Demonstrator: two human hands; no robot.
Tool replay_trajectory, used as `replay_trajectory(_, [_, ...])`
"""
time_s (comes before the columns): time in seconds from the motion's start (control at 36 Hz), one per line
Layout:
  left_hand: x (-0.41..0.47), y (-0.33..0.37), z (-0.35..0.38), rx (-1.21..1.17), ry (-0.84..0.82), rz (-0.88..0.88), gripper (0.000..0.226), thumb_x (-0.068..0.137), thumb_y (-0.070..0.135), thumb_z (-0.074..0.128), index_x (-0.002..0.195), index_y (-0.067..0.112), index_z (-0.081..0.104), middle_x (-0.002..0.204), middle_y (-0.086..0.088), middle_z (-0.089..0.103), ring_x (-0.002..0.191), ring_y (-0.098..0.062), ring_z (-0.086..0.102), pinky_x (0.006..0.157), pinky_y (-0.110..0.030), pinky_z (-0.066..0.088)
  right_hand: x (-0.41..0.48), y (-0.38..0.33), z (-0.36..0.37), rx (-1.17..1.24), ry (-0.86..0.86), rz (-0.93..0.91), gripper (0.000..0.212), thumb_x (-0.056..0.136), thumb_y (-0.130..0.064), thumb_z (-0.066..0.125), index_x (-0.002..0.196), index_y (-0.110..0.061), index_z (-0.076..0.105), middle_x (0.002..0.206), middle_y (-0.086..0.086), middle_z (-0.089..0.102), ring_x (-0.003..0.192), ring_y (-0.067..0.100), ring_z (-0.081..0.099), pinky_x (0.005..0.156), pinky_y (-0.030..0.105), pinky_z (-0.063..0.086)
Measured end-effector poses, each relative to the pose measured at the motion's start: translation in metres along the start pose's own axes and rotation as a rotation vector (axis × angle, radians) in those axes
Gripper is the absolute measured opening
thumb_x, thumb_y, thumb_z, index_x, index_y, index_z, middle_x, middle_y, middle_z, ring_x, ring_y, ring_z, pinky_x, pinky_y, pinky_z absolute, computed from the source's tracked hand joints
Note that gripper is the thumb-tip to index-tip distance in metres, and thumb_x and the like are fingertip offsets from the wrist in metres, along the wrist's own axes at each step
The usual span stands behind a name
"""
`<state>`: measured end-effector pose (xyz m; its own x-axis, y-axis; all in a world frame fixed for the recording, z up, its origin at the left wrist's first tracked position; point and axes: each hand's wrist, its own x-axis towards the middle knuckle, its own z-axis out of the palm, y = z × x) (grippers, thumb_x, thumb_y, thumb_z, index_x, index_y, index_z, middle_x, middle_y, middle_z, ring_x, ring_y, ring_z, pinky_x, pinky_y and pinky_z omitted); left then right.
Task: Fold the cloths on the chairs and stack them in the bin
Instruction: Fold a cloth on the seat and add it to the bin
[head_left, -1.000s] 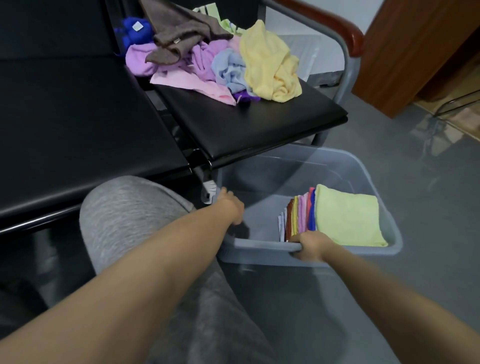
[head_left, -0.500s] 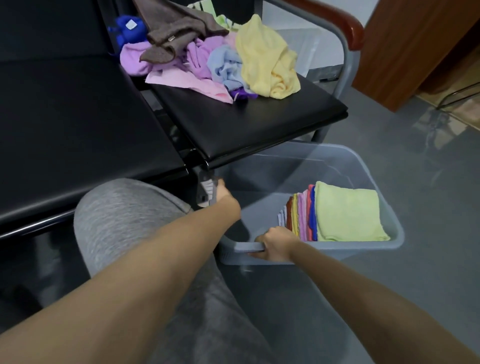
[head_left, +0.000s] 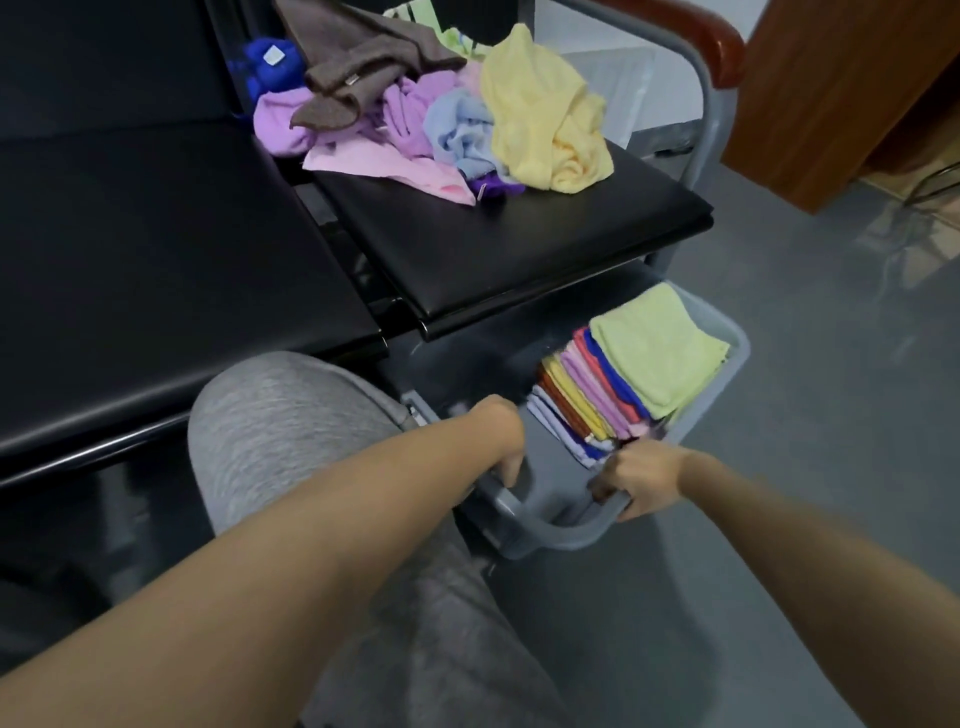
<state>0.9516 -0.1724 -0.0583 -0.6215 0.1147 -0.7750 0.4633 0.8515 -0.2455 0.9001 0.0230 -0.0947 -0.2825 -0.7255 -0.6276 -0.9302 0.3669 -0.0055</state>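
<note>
Two hands gripped the bin (head_left: 566, 535) by its near rim, and within the last second they had swung it. Its long side had faced the person squarely; now it lay slantwise, far end pointing to about 1 o'clock and partly tucked under the chair (head_left: 519, 249) seat. The hands had also drawn closer together along that rim. Whether the bin had left the floor could not be told.

The left hand (head_left: 498, 441) was closed over the rim at the bin's 7 o'clock corner, fingers curled down over the edge, close beside a grey-clad knee (head_left: 291, 431). The right hand (head_left: 641, 480) was clamped on the rim at about 5 o'clock, fingers wrapped round the edge, just beside the near end of the stack (head_left: 623, 384). Neither hand held a cloth.

The stack, a leaning row of folded cloths with a pale green one uppermost, filled the bin's 3 o'clock side and had ridden the turn without toppling; the 9 o'clock side showed bare bottom.

The pile (head_left: 441, 114) of unfolded cloths lay on the seat at 12 o'clock, well apart from both hands and as it had been.

By my reckoning this was a shift of the bin to a handier spot, not folding, and a good many cloths remained to be done
</note>
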Motion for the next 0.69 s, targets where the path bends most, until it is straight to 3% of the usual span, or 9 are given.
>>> replay_trajectory(0.17, [0.010, -0.018, 0.004, -0.288, 0.049, -0.028, 0.031, 0.088, 0.042, 0.054, 0.069, 0.017, 0.053, 0.081, -0.004, 0.059, 0.073, -0.022, 0.056, 0.073, -0.031, 0.048, -0.004, 0.012, -0.003, 0.017, 0.009, 0.038, 0.033, 0.084, -0.043, 0.063, 0.112, -0.027, 0.067, 0.107, -0.003, 0.069, 0.094, 0.016, 0.062, 0.069, 0.018, 0.031])
replay_trajectory(0.28, [0.012, -0.027, 0.011, -0.423, 0.077, -0.027, 0.032, 0.089, 0.040, 0.057, 0.071, 0.014, 0.054, 0.088, -0.004, 0.058, 0.074, -0.023, 0.054, 0.070, -0.032, 0.045, -0.006, 0.011, 0.001, 0.052, 0.033, 0.087, 0.037, 0.081, -0.048, 0.064, 0.113, -0.032, 0.067, 0.106, -0.009, 0.069, 0.094, 0.013, 0.063, 0.070, 0.016, 0.033])
replay_trajectory(0.42, [0.007, -0.024, 0.014, -0.430, 0.112, -0.037, 0.031, 0.091, 0.037, 0.057, 0.074, 0.011, 0.054, 0.088, -0.005, 0.056, 0.075, -0.023, 0.053, 0.068, -0.033, 0.043, -0.005, 0.008, -0.001, 0.091, -0.031, 0.142, 0.044, 0.079, -0.049, 0.066, 0.119, -0.032, 0.065, 0.110, -0.009, 0.069, 0.097, 0.014, 0.063, 0.076, 0.018, 0.043])
replay_trajectory(0.58, [0.005, -0.017, 0.013, -0.472, 0.046, 0.019, 0.035, 0.093, 0.038, 0.052, 0.067, 0.015, 0.049, 0.075, -0.003, 0.051, 0.078, -0.024, 0.051, 0.074, -0.035, 0.045, -0.021, 0.004, 0.002, 0.052, -0.210, 0.204, 0.051, 0.082, -0.039, 0.066, 0.131, -0.029, 0.056, 0.128, -0.006, 0.060, 0.116, 0.016, 0.054, 0.094, 0.020, 0.039])
replay_trajectory(0.69, [0.013, -0.010, 0.015, -0.458, -0.103, 0.050, 0.036, 0.093, 0.049, 0.048, 0.080, 0.018, 0.062, 0.091, -0.006, 0.059, 0.092, -0.027, 0.057, 0.094, -0.040, 0.048, -0.027, 0.002, 0.000, 0.040, -0.324, 0.224, 0.057, 0.083, -0.033, 0.066, 0.137, -0.028, 0.050, 0.133, -0.001, 0.056, 0.119, 0.019, 0.052, 0.099, 0.024, 0.039])
